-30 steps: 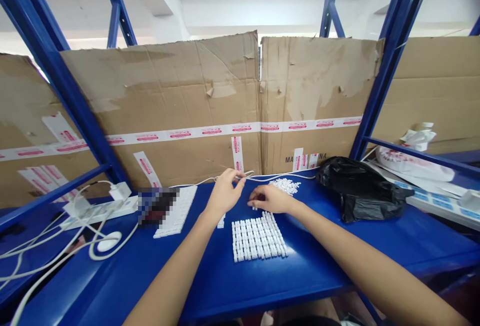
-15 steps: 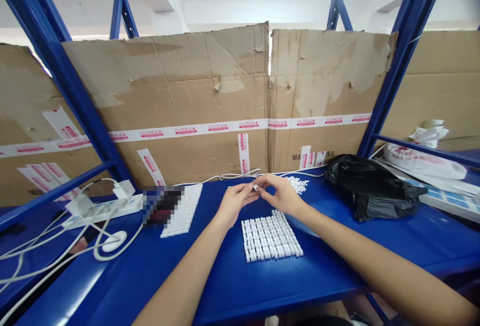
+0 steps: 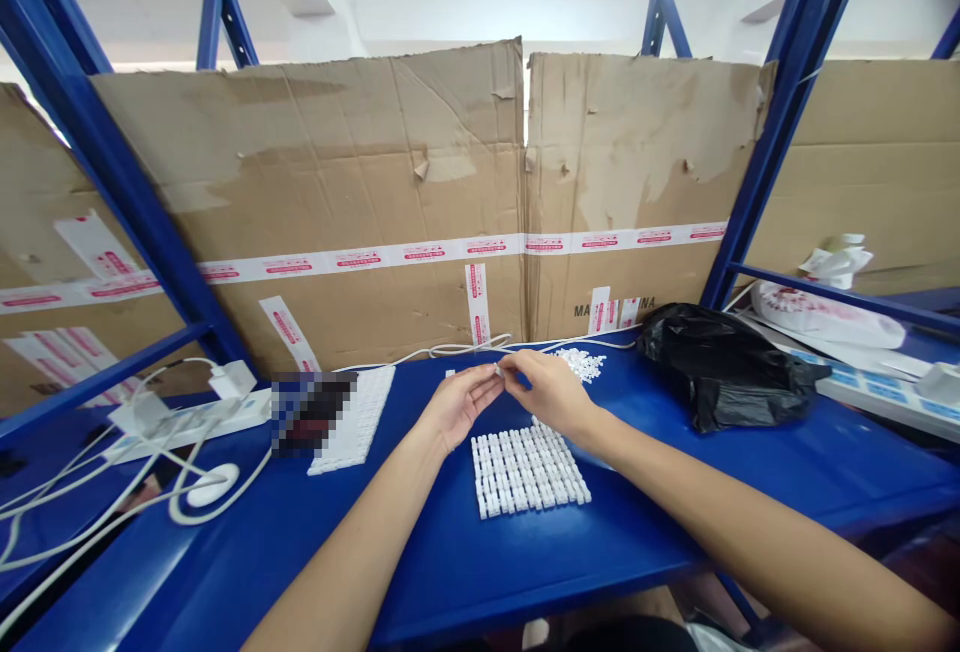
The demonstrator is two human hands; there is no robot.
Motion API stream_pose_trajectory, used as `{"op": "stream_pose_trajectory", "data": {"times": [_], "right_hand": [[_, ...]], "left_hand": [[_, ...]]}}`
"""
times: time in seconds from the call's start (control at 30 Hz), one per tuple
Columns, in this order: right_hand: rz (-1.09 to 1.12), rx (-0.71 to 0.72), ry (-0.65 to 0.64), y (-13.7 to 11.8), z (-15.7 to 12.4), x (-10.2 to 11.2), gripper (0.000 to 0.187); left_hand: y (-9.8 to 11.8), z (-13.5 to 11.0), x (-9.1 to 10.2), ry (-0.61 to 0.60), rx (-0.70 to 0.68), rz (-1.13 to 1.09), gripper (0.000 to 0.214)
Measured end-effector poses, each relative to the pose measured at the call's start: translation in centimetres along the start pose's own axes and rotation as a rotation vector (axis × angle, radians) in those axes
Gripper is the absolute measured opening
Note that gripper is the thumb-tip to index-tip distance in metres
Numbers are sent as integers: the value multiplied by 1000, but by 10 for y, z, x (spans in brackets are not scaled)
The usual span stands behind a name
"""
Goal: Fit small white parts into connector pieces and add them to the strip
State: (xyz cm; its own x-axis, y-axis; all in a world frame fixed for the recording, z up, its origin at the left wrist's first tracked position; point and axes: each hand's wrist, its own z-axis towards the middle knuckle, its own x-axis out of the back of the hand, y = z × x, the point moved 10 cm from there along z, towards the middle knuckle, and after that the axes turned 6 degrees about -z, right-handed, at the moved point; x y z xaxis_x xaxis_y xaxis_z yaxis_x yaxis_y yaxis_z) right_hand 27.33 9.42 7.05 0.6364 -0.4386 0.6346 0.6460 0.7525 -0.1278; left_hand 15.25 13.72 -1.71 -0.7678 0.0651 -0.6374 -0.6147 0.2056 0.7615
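My left hand (image 3: 459, 406) is half turned up, with its thumb and fingertips meeting a small white plastic piece (image 3: 498, 369). My right hand (image 3: 550, 390) pinches the same piece from the other side; fingers hide most of it, so its exact kind is unclear. Below the hands, a block of white segmented plastic strips (image 3: 529, 472) lies in neat rows on the blue tabletop (image 3: 480, 572). Behind my right hand is a loose pile of small white pieces (image 3: 583, 364). Another small white piece (image 3: 449, 373) lies just beyond my left hand.
Left of my hands lies a white sheet of similar rows (image 3: 367, 417), partly under a blurred dark object (image 3: 319, 412). A power strip (image 3: 187, 427) with cables stands further left. At right sits a black plastic bag (image 3: 727, 362). Cardboard (image 3: 360, 172) walls the back.
The view has swung slightly right, so things appear shifted left. My left fingers have loosened and spread a little, showing more palm. A white piece beyond my left hand has come into sight.
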Motion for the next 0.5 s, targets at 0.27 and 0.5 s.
{"op": "stream_pose_trajectory", "data": {"times": [0.27,0.5], "right_hand": [[-180,-295,-106,64,5,9,15],[-311,-371,-292,101,-12,6,15]], "left_hand": [[0,-5,-7,-51,16,77,11],[36,-10,-11,-41,-423,567,33]]}}
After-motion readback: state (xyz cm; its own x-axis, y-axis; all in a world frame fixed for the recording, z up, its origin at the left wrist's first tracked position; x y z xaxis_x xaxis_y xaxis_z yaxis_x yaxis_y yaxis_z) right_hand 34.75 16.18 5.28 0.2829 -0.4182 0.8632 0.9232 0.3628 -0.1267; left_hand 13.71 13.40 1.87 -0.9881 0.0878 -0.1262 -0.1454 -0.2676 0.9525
